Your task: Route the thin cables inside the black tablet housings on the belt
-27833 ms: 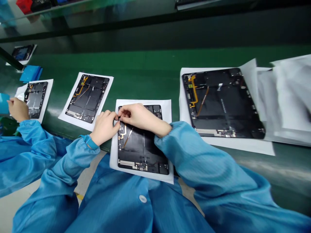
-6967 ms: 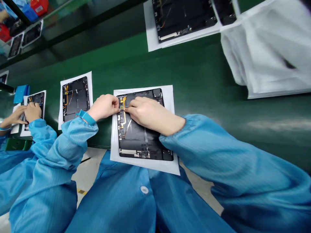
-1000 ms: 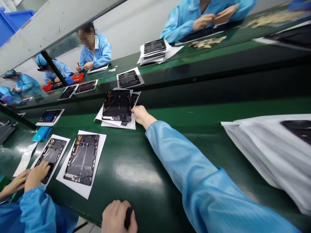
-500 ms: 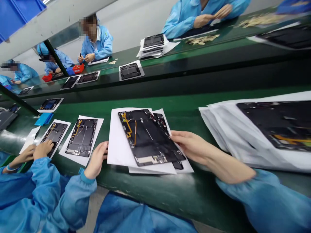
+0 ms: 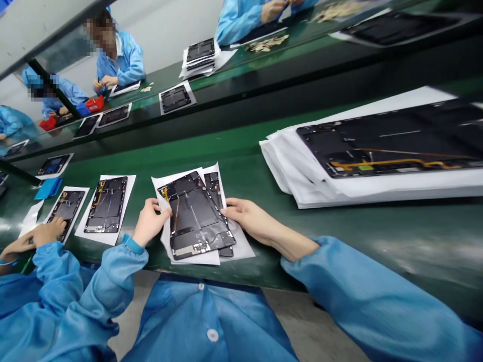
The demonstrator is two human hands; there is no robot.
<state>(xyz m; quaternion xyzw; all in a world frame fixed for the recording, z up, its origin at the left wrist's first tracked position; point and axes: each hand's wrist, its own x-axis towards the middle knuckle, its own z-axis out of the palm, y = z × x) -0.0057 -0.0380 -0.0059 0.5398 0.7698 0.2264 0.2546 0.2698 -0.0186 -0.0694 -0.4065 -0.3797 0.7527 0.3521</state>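
Note:
A black tablet back housing with orange flex cables lies slantwise on white paper in front of me. Beneath it, a second black housing sticks out on the right. My left hand is closed at the upper housing's left edge, its thumb and fingers pinching the housing and paper there. At the right edge my right hand grips the same housing, thumb on top; some of its fingers are hidden underneath.
To the right stands a stack of paper sheets topped by another housing. Left of me lies a housing on paper, then a co-worker's hands over another. A raised shelf runs behind; co-workers sit across it.
The upper housing, now more upright in view, has shifted left with its paper. My left hand has gone from beside the paper to gripping the housing's left edge. The view has turned right.

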